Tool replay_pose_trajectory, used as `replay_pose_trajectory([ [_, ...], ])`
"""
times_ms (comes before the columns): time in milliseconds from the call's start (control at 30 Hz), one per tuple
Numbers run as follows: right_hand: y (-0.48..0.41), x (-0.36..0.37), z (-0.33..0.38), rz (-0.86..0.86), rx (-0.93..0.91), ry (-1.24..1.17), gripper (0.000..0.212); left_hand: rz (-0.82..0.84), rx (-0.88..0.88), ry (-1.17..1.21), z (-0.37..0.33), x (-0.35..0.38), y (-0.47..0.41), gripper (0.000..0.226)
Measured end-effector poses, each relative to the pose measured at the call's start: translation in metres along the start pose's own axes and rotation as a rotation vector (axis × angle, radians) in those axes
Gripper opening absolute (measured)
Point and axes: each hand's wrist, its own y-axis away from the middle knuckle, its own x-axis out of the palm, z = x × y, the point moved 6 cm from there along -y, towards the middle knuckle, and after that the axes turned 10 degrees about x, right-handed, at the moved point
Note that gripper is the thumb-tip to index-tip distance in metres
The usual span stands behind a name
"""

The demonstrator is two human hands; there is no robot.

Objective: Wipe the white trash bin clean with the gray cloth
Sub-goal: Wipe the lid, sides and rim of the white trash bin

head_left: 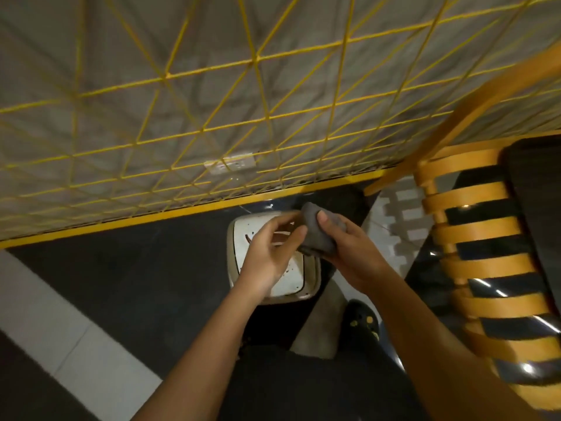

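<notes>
The white trash bin (pixel 243 230) stands on the dark floor below me, seen from above, its lid marked with dark specks and a brown smear. A folded gray cloth (pixel 315 230) is held above the bin's far right corner. My right hand (pixel 349 253) grips the cloth, thumb on top. My left hand (pixel 273 253) hovers over the lid, and its thumb and fingers pinch the cloth's left edge. Both hands hide much of the lid.
A wall with a yellow wire grid (pixel 212 117) and a power outlet (pixel 230 166) rises behind the bin. An orange slatted wooden chair (pixel 485 262) stands close on the right. My shoe (pixel 364 320) is just behind the bin.
</notes>
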Motion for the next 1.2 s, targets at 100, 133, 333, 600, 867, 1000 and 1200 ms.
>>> replay_pose_trajectory([
  [100, -0.021, 0.002, -0.018, -0.033, -0.02, 0.02, 0.03, -0.1, -0.041, 0.113, 0.032, -0.017, 0.003, 0.014],
  [133, -0.027, 0.002, -0.024, -0.037, -0.03, 0.033, 0.025, -0.136, -0.057, 0.132, 0.042, -0.022, 0.005, 0.015],
  [333, -0.041, 0.0, -0.047, 0.034, -0.095, -0.05, 0.013, -0.217, 0.006, 0.104, 0.069, -0.035, 0.016, 0.018],
  [600, 0.019, -0.005, -0.073, 0.005, -0.092, -0.1, 0.039, -0.237, 0.073, 0.037, 0.052, -0.052, 0.069, 0.015],
  [867, 0.083, 0.006, -0.074, -0.021, -0.154, -0.155, 0.037, -0.265, 0.141, -0.029, 0.02, -0.053, 0.125, 0.015],
  [1000, 0.102, -0.004, -0.065, -0.044, -0.192, -0.177, 0.038, -0.267, 0.16, -0.1, 0.009, -0.052, 0.133, 0.016],
  [1200, 0.111, -0.021, -0.055, -0.123, -0.259, -0.161, 0.045, -0.226, 0.206, -0.319, 0.001, -0.045, 0.144, 0.017],
])
